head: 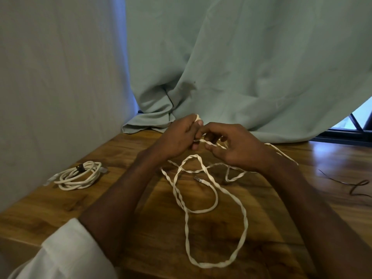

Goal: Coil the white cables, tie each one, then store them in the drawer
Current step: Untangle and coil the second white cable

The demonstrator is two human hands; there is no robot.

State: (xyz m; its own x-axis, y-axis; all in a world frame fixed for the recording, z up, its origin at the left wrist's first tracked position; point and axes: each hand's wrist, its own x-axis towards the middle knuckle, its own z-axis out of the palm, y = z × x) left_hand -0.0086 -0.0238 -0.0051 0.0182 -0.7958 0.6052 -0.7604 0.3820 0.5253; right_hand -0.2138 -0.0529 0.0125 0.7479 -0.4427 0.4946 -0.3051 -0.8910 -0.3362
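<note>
In the head view, no drawer or other container shows; everything lies on the wooden table [60,214]. Both hands meet above its far middle. The left hand [179,135] curls its fingers round one end of the loose white cable [244,216], a bit of which pokes out above the thumb. The right hand [235,147] pinches the same cable just beside the left, a short twisted length stretched between the two. From there the cable drops to the table and sprawls in large open loops toward the near edge (flat and twisted along much of its run), with another strand trailing off to the right past the right wrist. One connector end [199,179] lies on the wood inside the loops.

To the left, near the wall [56,77], lies a coiled white cable [78,175], bound by a dark tie [80,168] on its far side, its plugs sticking out at either end.

A thin dark wire [350,184] lies at the right edge, partly cut off. A pale green curtain [241,67] bunches on the table's far side, hiding what is behind it; a sliver of window frame [356,125] shows at the far right. A white sleeve [66,252] covers the left upper arm at the near left corner. How the fingertips grip inside the left fist is hard to make out.
</note>
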